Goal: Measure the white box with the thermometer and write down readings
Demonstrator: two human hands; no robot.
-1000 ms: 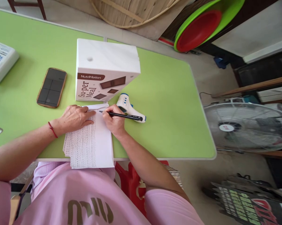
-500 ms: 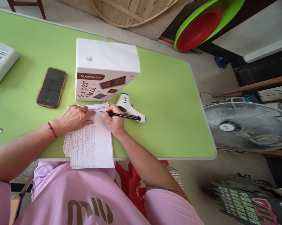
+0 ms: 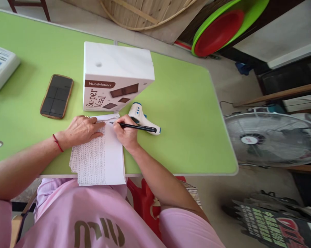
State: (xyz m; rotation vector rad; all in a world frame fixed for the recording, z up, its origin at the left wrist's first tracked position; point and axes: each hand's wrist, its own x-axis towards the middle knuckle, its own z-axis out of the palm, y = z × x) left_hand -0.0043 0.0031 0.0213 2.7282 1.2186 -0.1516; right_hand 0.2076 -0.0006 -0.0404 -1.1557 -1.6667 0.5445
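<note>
A: Where is the pen [image 3: 146, 128] relative to the right hand [image 3: 126, 133]?

B: Inside its grip, thumb and fingers clamped around the lower barrel. The tip points left at the upper part of the handwritten sheets [image 3: 101, 158]; whether it touches the paper, I can't tell.

A: And the left hand [image 3: 83, 130]?

B: Its grip is relaxed, the fingers reaching out over the top of the sheets, just left of the pen tip.

A: How do the sheets lie?

B: Across the near edge of the table [image 3: 191, 120], their lower ends jutting out past it towards the person's lap.

A: What stands in the way?

B: Towards the far edge, a white box [image 3: 119, 63] stands upright just beyond the top of the sheets. A white-and-blue handheld device [image 3: 143, 120] lies just past the right hand; the pen's back end covers part of its handle.

A: Anything else around?

B: A phone [image 3: 56, 96] lies left of the box, with a white case [image 3: 4, 67] farther left. Beyond the table's right edge there's a fan [image 3: 271, 139].
</note>
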